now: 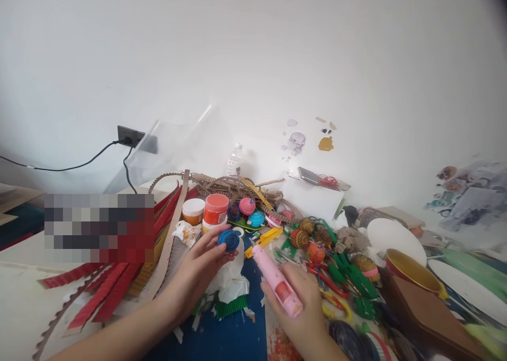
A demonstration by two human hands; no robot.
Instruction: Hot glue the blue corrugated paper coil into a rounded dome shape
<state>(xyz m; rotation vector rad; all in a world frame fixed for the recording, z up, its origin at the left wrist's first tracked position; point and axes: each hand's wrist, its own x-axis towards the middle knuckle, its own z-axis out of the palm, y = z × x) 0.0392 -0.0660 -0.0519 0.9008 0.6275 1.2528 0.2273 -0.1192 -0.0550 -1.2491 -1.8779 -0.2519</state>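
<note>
My left hand (200,263) is closed on a blue paper coil (228,240), a small round piece wound from ridged strip, pinched between thumb and fingers. My right hand (303,297) wraps around a pink hot glue pen (273,276) with a reddish window on its side. Its narrow tip points up and left, toward the coil but apart from it. Just beyond the coil stand an orange-red paint jar (216,209) and a white-lidded jar (194,211). Coiled pink (247,206) and turquoise (255,218) pieces lie behind, beside a yellow corrugated strip (270,236).
Red corrugated strips (119,284) spread on the left. Scissors with red and yellow handles (336,304), green pieces (348,271) and brown coils (300,239) crowd the right, near a brown box (425,313) and gold-lined bowl (414,270). A bottle (235,161) stands against the wall.
</note>
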